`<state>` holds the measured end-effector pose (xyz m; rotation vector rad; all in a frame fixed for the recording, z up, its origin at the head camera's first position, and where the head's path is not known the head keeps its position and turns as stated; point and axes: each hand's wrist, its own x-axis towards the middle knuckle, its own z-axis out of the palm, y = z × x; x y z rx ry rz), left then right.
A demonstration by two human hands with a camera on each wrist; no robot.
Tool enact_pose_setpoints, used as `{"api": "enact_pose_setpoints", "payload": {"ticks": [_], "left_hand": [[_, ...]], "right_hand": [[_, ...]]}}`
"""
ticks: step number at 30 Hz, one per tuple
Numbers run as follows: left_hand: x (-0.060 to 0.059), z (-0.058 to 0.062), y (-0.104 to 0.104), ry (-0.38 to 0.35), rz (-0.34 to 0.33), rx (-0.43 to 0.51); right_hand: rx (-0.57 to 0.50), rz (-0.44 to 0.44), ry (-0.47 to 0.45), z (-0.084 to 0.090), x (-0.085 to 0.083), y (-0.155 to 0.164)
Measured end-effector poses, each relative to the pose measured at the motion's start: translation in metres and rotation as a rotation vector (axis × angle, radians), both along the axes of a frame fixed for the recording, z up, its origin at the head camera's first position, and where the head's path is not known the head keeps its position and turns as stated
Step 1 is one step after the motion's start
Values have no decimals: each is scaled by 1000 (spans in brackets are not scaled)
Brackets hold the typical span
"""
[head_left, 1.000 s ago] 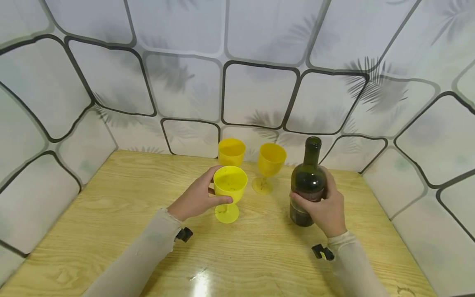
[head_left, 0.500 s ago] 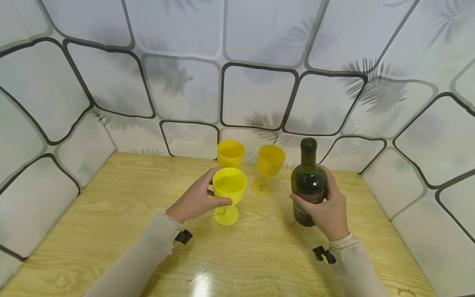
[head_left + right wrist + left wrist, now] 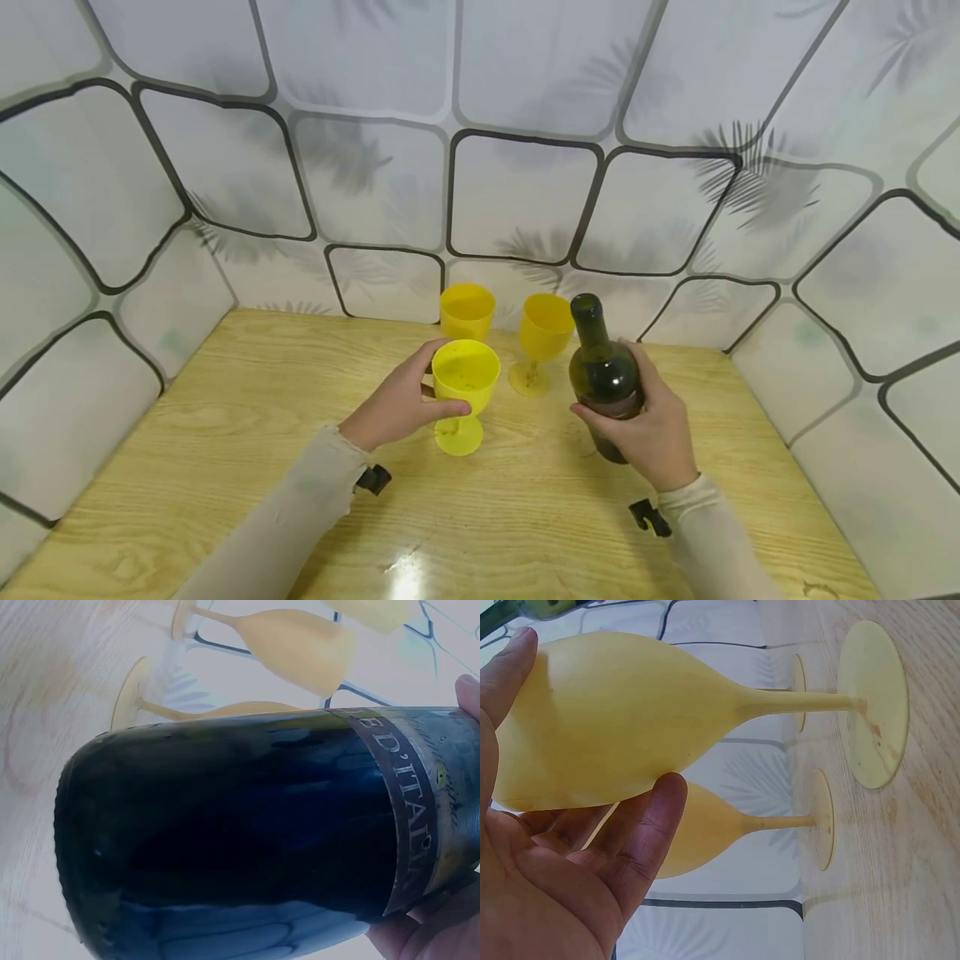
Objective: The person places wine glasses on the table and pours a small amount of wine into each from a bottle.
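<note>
My left hand grips the bowl of a yellow goblet, thumb in front and fingers behind. In the left wrist view the goblet's round foot is close at the wooden table top. My right hand holds a dark green wine bottle around its body, its neck tilted left toward the goblets. The right wrist view shows the bottle's dark base and a label reading "D'ITALIA". Two more yellow goblets stand behind: one partly hidden by the held one, the other between it and the bottle.
The wooden table meets patterned walls at the back and on both sides. Both rear goblets stand close to the back wall. A black clip-like piece sits at the left wrist, another at the right.
My right hand has tipped the bottle from nearly upright to a leftward lean, its neck moving left toward the goblets. The left hand and its goblet have stayed in place.
</note>
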<state>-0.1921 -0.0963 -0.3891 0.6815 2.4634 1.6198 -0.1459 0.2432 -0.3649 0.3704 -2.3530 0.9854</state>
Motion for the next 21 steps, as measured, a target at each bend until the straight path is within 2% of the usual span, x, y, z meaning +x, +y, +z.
{"api": "enact_pose_setpoints", "payload": {"ticks": [8,21], "left_hand": [[0,-1,0,1,3,9],[0,1,1,1,6,-8]], "right_hand": [[115,10,71,0,-2,3],[335,94,146,20,-11,9]]}}
